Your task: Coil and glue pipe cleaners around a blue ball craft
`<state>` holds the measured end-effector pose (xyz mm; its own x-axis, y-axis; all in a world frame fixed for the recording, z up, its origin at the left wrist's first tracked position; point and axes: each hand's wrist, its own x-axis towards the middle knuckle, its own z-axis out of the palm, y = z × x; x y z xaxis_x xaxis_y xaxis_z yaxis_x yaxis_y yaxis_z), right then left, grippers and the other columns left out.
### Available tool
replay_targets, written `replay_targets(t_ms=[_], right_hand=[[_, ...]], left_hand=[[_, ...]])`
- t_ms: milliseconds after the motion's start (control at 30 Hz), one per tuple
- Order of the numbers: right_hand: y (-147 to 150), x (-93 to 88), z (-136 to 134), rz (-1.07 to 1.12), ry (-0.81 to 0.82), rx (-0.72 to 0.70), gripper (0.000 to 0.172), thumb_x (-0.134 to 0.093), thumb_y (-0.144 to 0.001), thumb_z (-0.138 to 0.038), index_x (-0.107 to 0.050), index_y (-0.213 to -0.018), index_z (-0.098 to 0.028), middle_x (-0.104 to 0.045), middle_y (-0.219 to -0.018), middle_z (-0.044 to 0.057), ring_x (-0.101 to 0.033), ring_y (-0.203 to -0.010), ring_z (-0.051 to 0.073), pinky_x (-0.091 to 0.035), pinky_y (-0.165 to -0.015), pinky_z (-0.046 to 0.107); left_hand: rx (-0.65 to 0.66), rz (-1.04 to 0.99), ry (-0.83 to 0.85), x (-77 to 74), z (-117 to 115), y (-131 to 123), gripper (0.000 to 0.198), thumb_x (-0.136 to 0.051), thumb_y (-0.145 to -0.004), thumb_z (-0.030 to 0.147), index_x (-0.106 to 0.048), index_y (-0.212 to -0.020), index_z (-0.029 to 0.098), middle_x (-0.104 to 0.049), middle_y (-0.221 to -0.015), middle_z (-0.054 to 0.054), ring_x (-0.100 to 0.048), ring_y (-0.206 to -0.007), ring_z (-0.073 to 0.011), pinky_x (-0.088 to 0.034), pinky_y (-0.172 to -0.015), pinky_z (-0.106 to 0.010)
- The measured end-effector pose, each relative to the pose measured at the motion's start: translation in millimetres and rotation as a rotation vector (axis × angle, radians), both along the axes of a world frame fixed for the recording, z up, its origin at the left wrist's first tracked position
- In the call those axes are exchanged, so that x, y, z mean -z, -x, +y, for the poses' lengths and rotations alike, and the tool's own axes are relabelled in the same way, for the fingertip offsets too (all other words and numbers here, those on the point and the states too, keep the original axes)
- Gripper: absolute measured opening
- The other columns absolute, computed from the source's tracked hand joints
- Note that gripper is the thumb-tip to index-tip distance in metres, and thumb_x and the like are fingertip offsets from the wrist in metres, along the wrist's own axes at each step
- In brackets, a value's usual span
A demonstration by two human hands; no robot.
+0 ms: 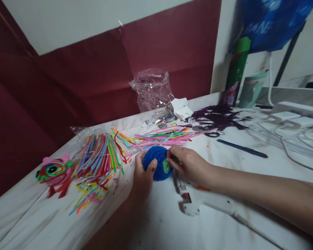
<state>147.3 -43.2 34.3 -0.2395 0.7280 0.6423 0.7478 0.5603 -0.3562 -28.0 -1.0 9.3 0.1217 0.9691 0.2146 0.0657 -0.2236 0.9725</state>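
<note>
1. Head view: the left hand (143, 173) is gripping the blue ball (153, 158), its thumb laid across the near face and its fingers curled round the far left side.
2. At the ball's right side, the right hand (186, 160) has its fingertips drawn together in a pinch beside the green patch (166, 166). Whether something thin sits between them cannot be told.
3. The step in hand looks like fine work on that patch, the left hand serving as holder and the right as worker. The next move seems to call for a firm left hold, the patch turned toward the right fingers, and light pressure there.
4. Pose: the left forearm rises from below the grip, wrist fairly straight; the right forearm comes in almost level from the right, knuckles uppermost and fingers bent toward the ball.
5. Just below the right hand lies a white corded tool (191, 207), probably a glue gun; a careless wrist could knock it.
6. Beyond the ball, near it, are pink strips (169, 139); left of the grip lies a bundle of coloured strips (99, 152), with cut pieces (90, 196) nearer the wearer.
7. Farther left sits a colourful fish-like figure (54, 173); well right of the grip, a dark blue stick (242, 148).
</note>
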Motion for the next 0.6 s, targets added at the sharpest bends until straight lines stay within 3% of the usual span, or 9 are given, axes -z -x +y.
replay_targets(t_ms=[333,600], right_hand=[[1.8,1.1,-0.8,-0.032,-0.032,0.003,0.013,-0.048,-0.088,-0.014,-0.051,-0.076,-0.019,-0.057,-0.069,0.004,-0.052,-0.060,0.016,-0.042,-0.056,0.027],[2.4,-5.2,-5.1,0.155,0.101,-0.008,0.008,-0.055,-0.082,-0.013,-0.050,-0.082,-0.019,-0.061,-0.074,0.003,-0.055,-0.064,0.017,-0.044,-0.059,0.027]], left_hand=[[-0.083,0.065,-0.032,-2.5,-1.5,-3.1,0.076,-0.080,-0.052,0.038,-0.049,-0.119,0.021,-0.057,-0.113,-0.010,-0.058,-0.102,-0.0276,-0.046,-0.089,-0.042],[-0.102,0.032,0.000,-9.5,-2.7,-4.4,0.064,-0.076,-0.057,0.033,-0.050,-0.113,0.020,-0.059,-0.102,-0.006,-0.061,-0.087,-0.0225,-0.050,-0.078,-0.037]])
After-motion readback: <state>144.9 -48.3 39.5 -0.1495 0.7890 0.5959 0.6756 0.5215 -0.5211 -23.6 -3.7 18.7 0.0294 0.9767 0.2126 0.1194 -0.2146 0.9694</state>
